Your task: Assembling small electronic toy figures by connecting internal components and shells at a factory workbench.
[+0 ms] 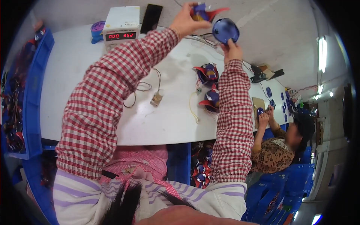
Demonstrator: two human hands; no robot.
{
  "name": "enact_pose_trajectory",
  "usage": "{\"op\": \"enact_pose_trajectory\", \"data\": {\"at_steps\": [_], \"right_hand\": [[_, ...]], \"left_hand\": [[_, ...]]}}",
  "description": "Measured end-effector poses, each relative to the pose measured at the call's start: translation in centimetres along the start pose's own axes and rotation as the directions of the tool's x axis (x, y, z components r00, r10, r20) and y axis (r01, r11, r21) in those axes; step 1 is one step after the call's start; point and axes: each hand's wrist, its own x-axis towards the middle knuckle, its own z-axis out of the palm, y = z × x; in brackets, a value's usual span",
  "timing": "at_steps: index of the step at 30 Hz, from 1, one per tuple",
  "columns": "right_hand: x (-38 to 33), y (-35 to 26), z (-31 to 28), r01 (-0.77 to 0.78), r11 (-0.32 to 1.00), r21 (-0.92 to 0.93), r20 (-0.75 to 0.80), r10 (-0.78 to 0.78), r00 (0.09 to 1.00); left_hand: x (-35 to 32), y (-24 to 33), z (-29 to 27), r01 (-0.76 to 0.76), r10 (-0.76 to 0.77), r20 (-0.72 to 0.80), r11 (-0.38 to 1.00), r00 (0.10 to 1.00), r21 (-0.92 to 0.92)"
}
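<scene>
We see tube lights [322,54] beyond the right edge of the worktop [176,123], glare near its front, blackened bending margins.

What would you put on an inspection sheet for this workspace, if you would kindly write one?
Surface: white tabletop, light reflecting off it.
Job's things: blurred purple-and-red part and blue dome, both held up; two similar purple-and-red pieces lie beside the right sleeve.
Clutter: black phone-like slab beside a white power supply with a lit red display.
Hands: left hand grips the part; right hand holds the dome.
Cables: dark cable looped mid-table; thin yellow wire near the pieces.
Surroundings: filled blue bin at left; co-worker at right; lit tube lights.
Spills: nothing seen.
</scene>
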Motion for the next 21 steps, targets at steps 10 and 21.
{"op": "enact_pose_trajectory", "data": {"at_steps": [10, 21], "right_hand": [[-7.9, -14.0, -4.4, -0.056, 0.998, 0.035, 0.138, 0.051, 0.989], [-31.8, -5.4, -2.3, -0.47, 0.88, -0.064, 0.475, 0.441, 0.761]], "left_hand": [[-5.5, 22.3, -3.2, -0.239, 0.241, -0.081, 0.971, 0.967, 0.026], [-29.5, 25.9, -14.6, -0.115, 0.249, -0.128, 0.766, 0.96, 0.632]]}}
